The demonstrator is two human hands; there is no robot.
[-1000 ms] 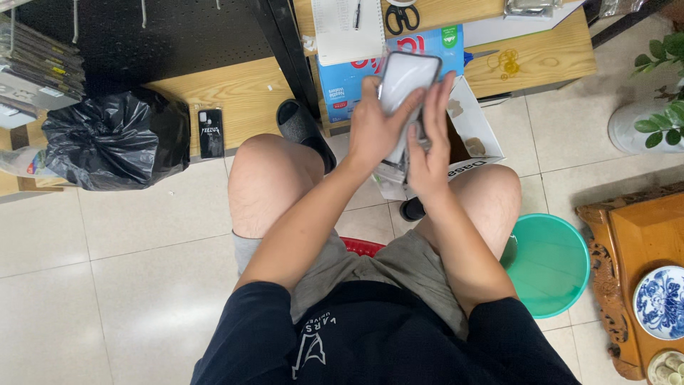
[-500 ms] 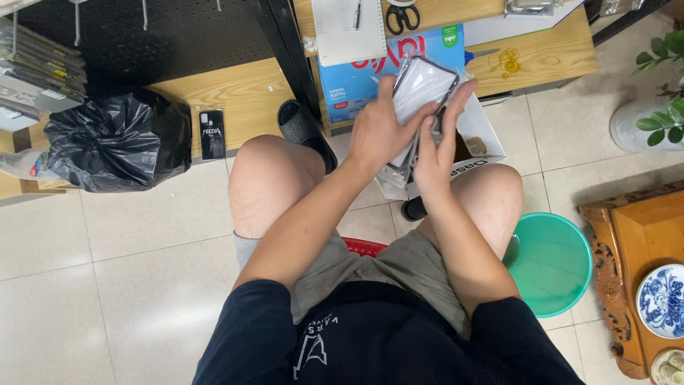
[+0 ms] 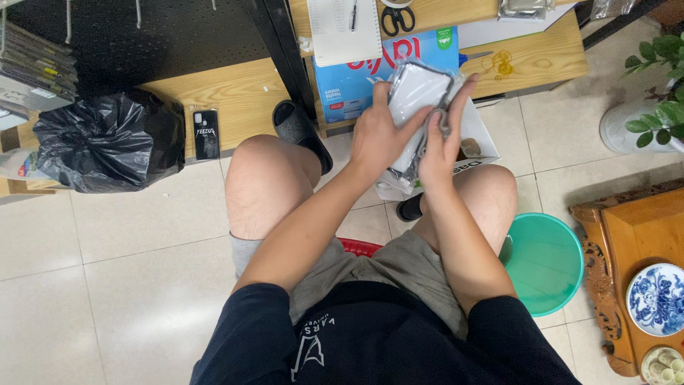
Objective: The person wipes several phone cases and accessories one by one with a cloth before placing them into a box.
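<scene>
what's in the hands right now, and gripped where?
Both hands hold a flat white rectangular packet in glossy clear wrap. The left hand grips its left edge and the right hand its right edge, fingers up the side. More wrapped pieces hang below.

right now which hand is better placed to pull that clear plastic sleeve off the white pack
Probably the right hand: its fingers sit along the clear plastic sleeve's edge, while the left hand wraps the pack from behind, steadying it.

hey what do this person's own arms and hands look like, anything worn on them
Both hands, left hand and right hand, are bare: no gloves, rings or watch visible. The forearms are uncovered; dark navy short sleeves end near the elbows. No markings show on the arms.
</scene>
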